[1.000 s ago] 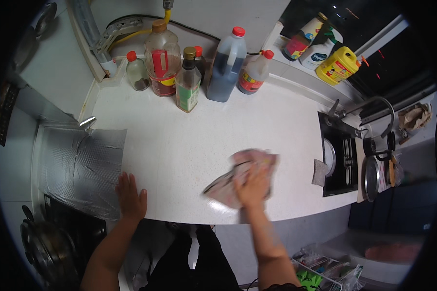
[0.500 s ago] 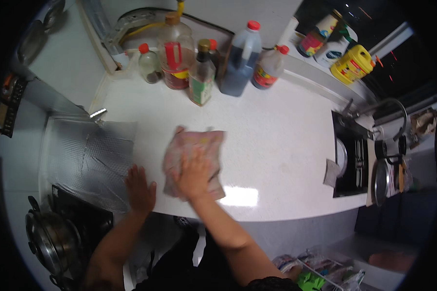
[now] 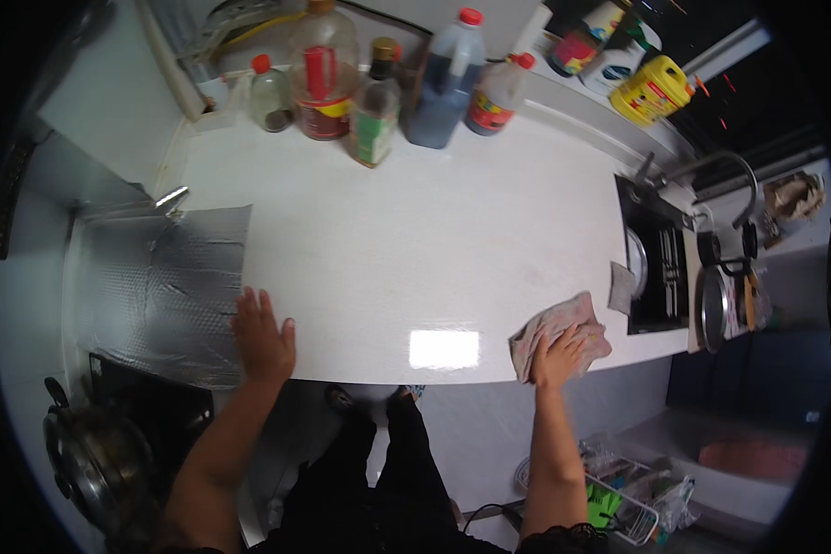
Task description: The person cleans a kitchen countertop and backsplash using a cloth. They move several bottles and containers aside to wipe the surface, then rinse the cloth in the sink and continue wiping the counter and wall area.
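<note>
A pale pinkish-grey cleaning cloth (image 3: pixel 530 343) lies crumpled near the front edge of the white countertop (image 3: pixel 388 240), toward the right. My right hand (image 3: pixel 557 355) rests on top of it, palm down, its fingers spread over the fabric. Farther left, my left hand (image 3: pixel 264 342) lies open with nothing in it. Its fingers reach the right border of the silver foil mat (image 3: pixel 157 286), and its thumb stands apart from them.
Several bottles, including a large jug of dark liquid (image 3: pixel 445 88), line the back wall. A black sink (image 3: pixel 657 305) lies at the right, with a small grey pad (image 3: pixel 620 288) by its rim. At the lower left, a metal pot (image 3: pixel 102 457) stands on the stove.
My right hand has slid the cloth from the middle-left of the counter to the right, near the sink. My left hand stays by the foil mat. The view has shifted slightly.
</note>
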Motion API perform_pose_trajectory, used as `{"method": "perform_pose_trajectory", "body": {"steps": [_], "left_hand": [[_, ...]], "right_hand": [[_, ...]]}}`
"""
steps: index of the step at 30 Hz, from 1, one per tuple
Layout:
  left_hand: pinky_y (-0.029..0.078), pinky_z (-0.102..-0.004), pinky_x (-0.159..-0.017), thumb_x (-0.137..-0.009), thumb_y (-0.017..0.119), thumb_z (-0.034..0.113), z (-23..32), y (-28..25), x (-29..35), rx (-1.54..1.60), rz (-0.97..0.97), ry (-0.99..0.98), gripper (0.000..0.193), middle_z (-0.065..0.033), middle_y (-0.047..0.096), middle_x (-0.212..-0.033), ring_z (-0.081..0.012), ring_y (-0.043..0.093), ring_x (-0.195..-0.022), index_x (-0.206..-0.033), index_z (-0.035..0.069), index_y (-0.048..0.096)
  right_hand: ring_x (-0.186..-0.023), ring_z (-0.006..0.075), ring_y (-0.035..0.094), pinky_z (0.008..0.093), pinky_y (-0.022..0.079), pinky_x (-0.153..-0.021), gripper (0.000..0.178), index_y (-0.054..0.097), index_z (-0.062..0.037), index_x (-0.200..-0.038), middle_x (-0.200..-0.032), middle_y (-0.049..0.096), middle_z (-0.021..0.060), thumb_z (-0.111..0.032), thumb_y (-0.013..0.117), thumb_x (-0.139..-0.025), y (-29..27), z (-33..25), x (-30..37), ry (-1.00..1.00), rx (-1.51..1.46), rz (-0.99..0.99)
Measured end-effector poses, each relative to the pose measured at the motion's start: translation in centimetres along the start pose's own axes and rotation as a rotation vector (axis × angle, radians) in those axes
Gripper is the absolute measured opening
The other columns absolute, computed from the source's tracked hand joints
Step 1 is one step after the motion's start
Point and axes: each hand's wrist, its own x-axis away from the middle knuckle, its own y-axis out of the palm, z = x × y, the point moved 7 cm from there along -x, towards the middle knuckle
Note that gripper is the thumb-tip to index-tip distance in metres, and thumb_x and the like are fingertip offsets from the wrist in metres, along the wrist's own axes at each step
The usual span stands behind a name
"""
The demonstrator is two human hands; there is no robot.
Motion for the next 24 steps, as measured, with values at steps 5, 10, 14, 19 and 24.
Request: {"method": "perform_pose_trajectory", "body": {"steps": [5, 10, 14, 19, 24], "left_hand": [[0.019, -0.0625, -0.111, -0.093, 0.053, 0.034, -0.4, -0.2, 0.1, 0.012, -0.019, -0.039, 0.068, -0.0275, 0.022, -0.153, -0.0468, 0.020, -0.141, -0.145, -0.002, 0.030], [0.020, -0.0611, -0.111, -0.094, 0.050, 0.029, -2.2, -0.5, 0.3, 0.208, 0.020, -0.044, 0.057, -0.0258, 0.029, -0.151, -0.0449, 0.024, -0.140, -0.140, -0.003, 0.038], [0.022, -0.0573, -0.111, -0.092, 0.054, 0.018, -4.5, -3.1, 0.5, 0.638, 0.206, 0.080, 0.050, -0.0229, 0.035, -0.148, -0.0414, 0.030, -0.139, -0.136, -0.003, 0.044], [0.021, -0.0610, -0.111, -0.091, 0.059, 0.019, -9.5, -5.5, 0.4, 0.297, 0.193, 0.020, 0.051, -0.0235, 0.033, -0.148, -0.0447, 0.027, -0.139, -0.134, -0.002, 0.044], [0.021, -0.0607, -0.110, -0.088, 0.062, 0.021, -16.8, -4.3, 2.2, 0.156, 0.070, -0.291, 0.059, -0.0253, 0.032, -0.146, -0.0454, 0.026, -0.138, -0.137, -0.002, 0.038]], "right_hand": [[-0.142, 0.0465, 0.019, 0.0572, 0.011, -0.115, 0.084, 0.028, 0.0028, -0.147, -0.149, 0.026, 0.0342, -0.049, 0.054, -0.087, -2.3, -23.2, 9.2, -0.260, -0.109, -0.349], [-0.143, 0.0434, 0.019, 0.0584, 0.014, -0.114, 0.080, 0.033, -0.0033, -0.147, -0.152, 0.027, 0.0266, -0.053, 0.052, -0.088, -3.3, -41.5, 15.2, -0.893, -0.272, -0.273], [-0.142, 0.0395, 0.025, 0.0567, 0.017, -0.114, 0.075, 0.036, -0.0098, -0.147, -0.152, 0.032, 0.0204, -0.054, 0.050, -0.089, -2.5, -42.2, 6.2, -0.952, -0.201, -0.188], [-0.140, 0.0438, 0.025, 0.0580, 0.019, -0.112, 0.075, 0.032, -0.0041, -0.148, -0.147, 0.034, 0.0304, -0.049, 0.050, -0.090, -1.1, -39.2, 3.3, -0.640, -0.225, -0.092], [-0.141, 0.0462, 0.021, 0.0616, 0.015, -0.112, 0.071, 0.033, -0.0018, -0.146, -0.148, 0.030, 0.0312, -0.043, 0.050, -0.091, -2.5, -41.0, 17.8, -1.077, -0.173, -0.358]]}}
